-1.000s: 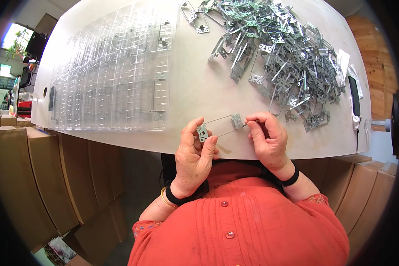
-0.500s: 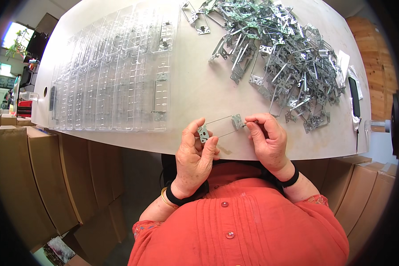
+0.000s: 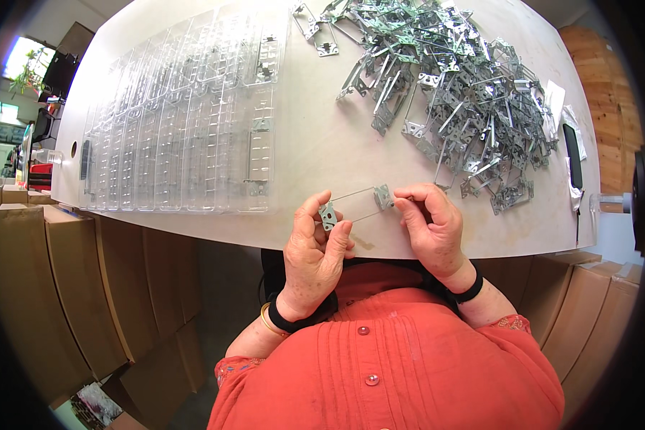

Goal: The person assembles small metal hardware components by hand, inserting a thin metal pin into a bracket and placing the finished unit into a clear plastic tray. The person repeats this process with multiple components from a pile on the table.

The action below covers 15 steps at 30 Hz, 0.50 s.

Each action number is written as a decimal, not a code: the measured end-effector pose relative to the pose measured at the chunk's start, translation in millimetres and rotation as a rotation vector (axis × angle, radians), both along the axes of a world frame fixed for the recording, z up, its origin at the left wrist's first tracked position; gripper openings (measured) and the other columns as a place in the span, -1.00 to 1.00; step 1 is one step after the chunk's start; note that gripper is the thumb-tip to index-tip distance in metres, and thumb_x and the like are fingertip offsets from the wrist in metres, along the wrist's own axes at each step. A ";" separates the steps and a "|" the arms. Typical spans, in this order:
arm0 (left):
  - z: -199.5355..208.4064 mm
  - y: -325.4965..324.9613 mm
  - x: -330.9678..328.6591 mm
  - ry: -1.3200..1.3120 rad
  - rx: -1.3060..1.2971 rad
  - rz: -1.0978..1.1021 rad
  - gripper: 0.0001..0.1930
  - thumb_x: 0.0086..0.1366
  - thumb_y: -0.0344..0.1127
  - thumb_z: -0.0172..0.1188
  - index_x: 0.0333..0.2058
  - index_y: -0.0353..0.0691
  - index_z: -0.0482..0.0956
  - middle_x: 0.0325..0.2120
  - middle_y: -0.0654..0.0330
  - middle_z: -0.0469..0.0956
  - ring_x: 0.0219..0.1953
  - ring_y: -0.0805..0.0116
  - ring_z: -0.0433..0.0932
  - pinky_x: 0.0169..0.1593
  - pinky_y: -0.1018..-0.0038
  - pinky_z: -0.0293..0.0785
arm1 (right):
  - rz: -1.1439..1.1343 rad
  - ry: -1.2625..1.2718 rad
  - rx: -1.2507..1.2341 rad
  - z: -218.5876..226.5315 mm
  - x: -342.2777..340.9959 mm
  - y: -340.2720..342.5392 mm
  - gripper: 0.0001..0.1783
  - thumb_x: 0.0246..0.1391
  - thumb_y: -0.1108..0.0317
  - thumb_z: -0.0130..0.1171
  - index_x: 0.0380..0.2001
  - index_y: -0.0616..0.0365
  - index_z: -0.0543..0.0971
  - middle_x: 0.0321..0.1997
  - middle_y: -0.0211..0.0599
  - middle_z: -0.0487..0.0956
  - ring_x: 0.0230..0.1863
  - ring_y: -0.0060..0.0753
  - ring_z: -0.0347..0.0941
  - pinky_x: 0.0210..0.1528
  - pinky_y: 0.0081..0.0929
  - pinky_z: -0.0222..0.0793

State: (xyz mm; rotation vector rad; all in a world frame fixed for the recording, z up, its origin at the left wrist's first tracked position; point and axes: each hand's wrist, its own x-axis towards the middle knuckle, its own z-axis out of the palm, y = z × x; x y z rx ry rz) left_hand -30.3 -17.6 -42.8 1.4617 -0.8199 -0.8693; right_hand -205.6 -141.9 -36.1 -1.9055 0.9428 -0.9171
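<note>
The table is covered at its left by clear plastic trays and at its upper right by a heap of metal parts. Near the front edge, the hands are kept apart, with a metal frame between them. One end is clamped by the left hand; the other is neared by the right hand, whose grip cannot be told.

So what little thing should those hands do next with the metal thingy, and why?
Maybe the right hand should steady the right end of the metal frame, because the left hand grips only its left end. The right hand is close beside the other end, but I can't tell whether it's gripping it.
</note>
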 end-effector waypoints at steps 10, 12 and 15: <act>0.1 0.2 -0.2 0.003 -0.010 0.000 -0.47 0.55 -0.48 0.28 0.40 -0.32 0.33 -0.16 0.20 0.63 -0.35 0.60 0.65 -0.31 0.59 0.72 | 0.003 -0.005 0.004 -3.2 -2.0 -0.4 -0.87 0.34 0.58 0.36 -0.10 0.18 0.68 -0.28 -0.31 0.64 -0.40 -0.49 0.55 -0.33 -0.49 0.46; -1.6 0.2 -0.2 0.012 -0.021 -0.002 -0.47 0.55 -0.48 0.28 0.40 -0.32 0.33 -0.15 0.20 0.63 -0.35 0.60 0.65 -0.31 0.59 0.72 | 0.011 -0.009 -0.003 -4.5 -2.5 -0.4 -0.87 0.34 0.59 0.34 -0.10 0.18 0.68 -0.27 -0.31 0.64 -0.40 -0.50 0.54 -0.34 -0.50 0.46; -1.8 0.5 0.5 0.012 -0.027 -0.015 -0.47 0.57 -0.45 0.26 0.41 -0.35 0.31 -0.12 0.19 0.62 -0.34 0.59 0.65 -0.30 0.60 0.72 | 0.010 -0.014 0.021 -1.3 -0.8 0.6 -0.86 0.34 0.60 0.34 -0.09 0.17 0.68 -0.27 -0.31 0.64 -0.42 -0.51 0.53 -0.35 -0.51 0.45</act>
